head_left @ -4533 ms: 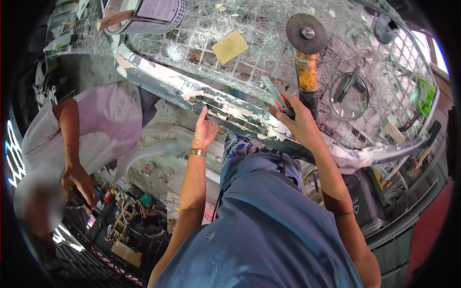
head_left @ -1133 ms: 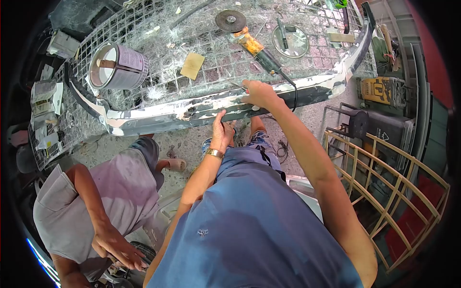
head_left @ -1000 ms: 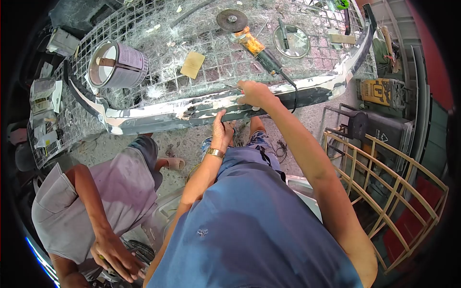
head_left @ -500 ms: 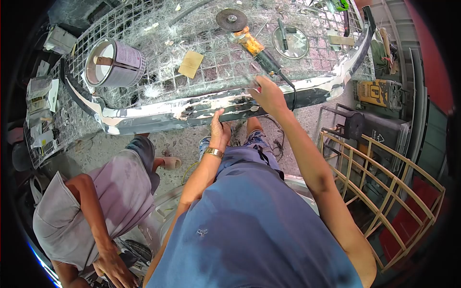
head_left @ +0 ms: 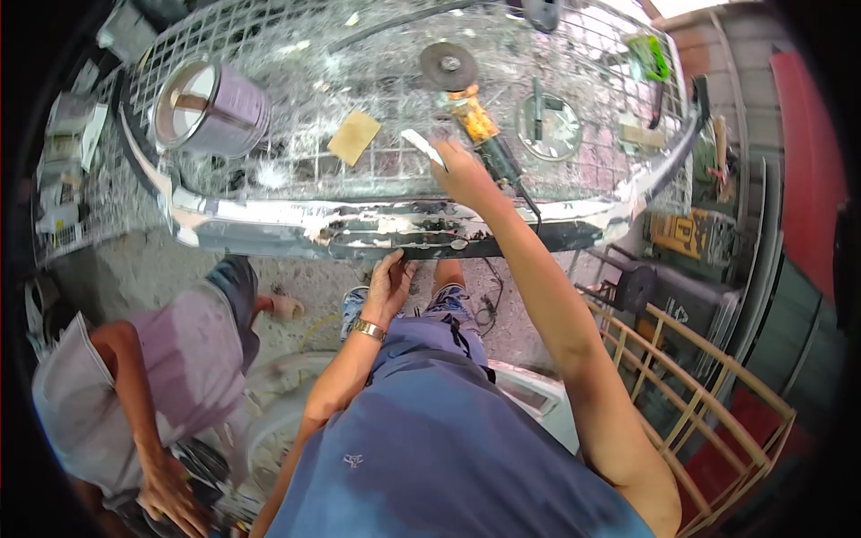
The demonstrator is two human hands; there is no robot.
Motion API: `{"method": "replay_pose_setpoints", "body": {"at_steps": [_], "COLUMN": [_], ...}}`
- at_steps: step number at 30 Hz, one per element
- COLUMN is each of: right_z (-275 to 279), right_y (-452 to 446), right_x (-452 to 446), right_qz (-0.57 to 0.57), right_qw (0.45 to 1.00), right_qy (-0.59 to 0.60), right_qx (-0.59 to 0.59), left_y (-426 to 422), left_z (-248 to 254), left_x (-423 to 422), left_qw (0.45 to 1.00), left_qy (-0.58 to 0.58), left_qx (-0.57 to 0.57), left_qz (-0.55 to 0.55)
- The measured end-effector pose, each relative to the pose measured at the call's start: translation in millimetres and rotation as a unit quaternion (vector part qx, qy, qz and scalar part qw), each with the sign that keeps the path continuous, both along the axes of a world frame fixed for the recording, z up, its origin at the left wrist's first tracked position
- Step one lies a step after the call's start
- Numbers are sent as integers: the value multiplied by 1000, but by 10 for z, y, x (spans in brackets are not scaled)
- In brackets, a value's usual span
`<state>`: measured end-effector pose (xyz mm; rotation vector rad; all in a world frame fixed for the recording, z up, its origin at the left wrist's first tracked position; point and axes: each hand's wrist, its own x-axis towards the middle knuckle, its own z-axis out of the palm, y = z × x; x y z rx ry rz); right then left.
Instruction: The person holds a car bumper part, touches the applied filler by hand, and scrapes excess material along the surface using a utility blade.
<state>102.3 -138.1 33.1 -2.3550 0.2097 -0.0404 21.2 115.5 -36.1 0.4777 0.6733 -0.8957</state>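
A long curved car bumper lip point(head_left: 538, 235), black with white patches, lies along the near edge of the wire-mesh table. My left hand point(head_left: 388, 285) holds its lower edge near the middle, fingertips against the black rim. Above the table, past the lip, my right hand point(head_left: 466, 175) is closed on a flat, pale scraper-like blade point(head_left: 423, 147); its handle is hidden in the fingers. Close to that hand lies an orange and black angle grinder point(head_left: 477, 118) with a dark disc. A tan square of sandpaper point(head_left: 353, 137) is to the left.
A large tin point(head_left: 235, 117) with a stick across its mouth stands at the table's left. A round lid point(head_left: 549, 127) with a dark tool on it lies right of the grinder. A co-worker point(head_left: 166, 377) crouches at lower left. A wooden frame point(head_left: 695, 386) is at right.
My right hand has lifted off the lip and moved left and away from me, bringing the pale blade into view. My left hand remains at the lip's edge. The camera view has shifted.
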Motion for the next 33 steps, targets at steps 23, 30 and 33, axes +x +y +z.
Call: {"method": "replay_pose_setpoints", "body": {"at_steps": [23, 30, 33], "right_z": [374, 196, 107], "right_y": [275, 334, 381], "right_x": [-565, -307, -221], "right_qz": [87, 168, 213], "right_qw": [990, 980, 968], "right_qy": [48, 103, 130], "right_qx": [101, -5, -28], "left_y": [-208, -239, -229], "left_z": [394, 318, 287], "left_x": [-73, -91, -117], "left_qw": [987, 987, 985], "left_qy": [-11, -15, -21], "left_qx": [124, 106, 131], "left_qz": [106, 120, 112]}}
